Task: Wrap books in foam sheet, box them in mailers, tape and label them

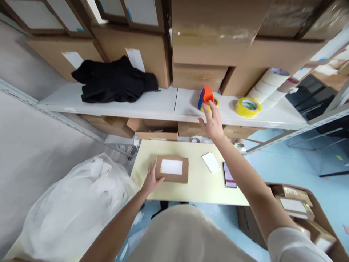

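My left hand lies with its fingers stretched against the left end of a small cardboard box. The box sits on a pale yellow table and has a white label on top. Up at the shelf, my right hand reaches out with fingers apart. Its fingertips are at an orange and blue tape dispenser with yellow tape; whether they touch it I cannot tell. To the right of the dispenser is a yellow roll of tape.
The white shelf holds a black garment, white rolls and large cartons. A stack of white labels and a phone lie on the table. White plastic wrap bulges at left; a carton of packed boxes stands at right.
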Tool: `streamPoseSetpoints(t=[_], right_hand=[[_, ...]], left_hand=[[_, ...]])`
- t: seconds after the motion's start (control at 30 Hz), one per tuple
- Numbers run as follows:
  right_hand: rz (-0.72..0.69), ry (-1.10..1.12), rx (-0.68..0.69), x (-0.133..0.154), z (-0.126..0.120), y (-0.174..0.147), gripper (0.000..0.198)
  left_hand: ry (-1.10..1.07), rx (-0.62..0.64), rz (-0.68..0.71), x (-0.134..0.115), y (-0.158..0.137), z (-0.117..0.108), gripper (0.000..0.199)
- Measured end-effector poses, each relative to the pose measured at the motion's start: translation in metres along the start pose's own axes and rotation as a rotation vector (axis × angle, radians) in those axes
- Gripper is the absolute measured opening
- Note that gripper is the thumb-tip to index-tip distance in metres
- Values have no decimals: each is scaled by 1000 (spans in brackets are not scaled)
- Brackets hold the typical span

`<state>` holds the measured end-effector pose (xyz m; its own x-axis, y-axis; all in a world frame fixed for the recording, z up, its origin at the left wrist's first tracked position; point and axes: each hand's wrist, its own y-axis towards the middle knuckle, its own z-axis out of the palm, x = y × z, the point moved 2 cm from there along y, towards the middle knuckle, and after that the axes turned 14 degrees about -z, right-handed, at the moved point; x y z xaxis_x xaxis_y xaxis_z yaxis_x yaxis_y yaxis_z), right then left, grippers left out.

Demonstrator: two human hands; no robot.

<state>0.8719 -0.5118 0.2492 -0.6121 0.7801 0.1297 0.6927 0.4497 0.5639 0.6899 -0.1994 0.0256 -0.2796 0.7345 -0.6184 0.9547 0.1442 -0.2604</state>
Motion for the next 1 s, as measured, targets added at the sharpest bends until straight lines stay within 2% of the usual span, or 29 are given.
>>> streamPoseSetpoints(t=[0.1,0.13,0.2,0.27,0.33,0.4,0.47,0.63,0.73,0.9,1.0], right_hand=[[155,170,40,31,24,-101,72],[204,258,107,43,37,-139,77],[269,488,374,67,67,-208,92],[378,661,591,86,96,-259,110],[528,734,652,99,121,-285,123],[658,756,627,111,141,-292,129],[704,774,561,122,158,-288,124],[688,784,349,142,176,-275,87],[687,779,344,138,166,-269,74],[690,839,373,127,125,-252,42],[741,709,387,122,100,-240,44]], left_hand=[[-67,26,-14,9,-1,-2,97],[-105,53,-41,15,-1,-3,101],[-159,135,-108,28,-2,-4,109],[-172,224,-161,40,-1,-6,115],[-185,290,-179,47,2,-5,115],[-223,341,-169,49,5,-2,108],[-255,370,-169,48,7,4,97],[-293,352,-237,43,9,16,84],[-313,352,-210,39,10,10,73],[-388,254,-113,23,6,-14,54],[-385,180,-46,4,4,-24,41]])
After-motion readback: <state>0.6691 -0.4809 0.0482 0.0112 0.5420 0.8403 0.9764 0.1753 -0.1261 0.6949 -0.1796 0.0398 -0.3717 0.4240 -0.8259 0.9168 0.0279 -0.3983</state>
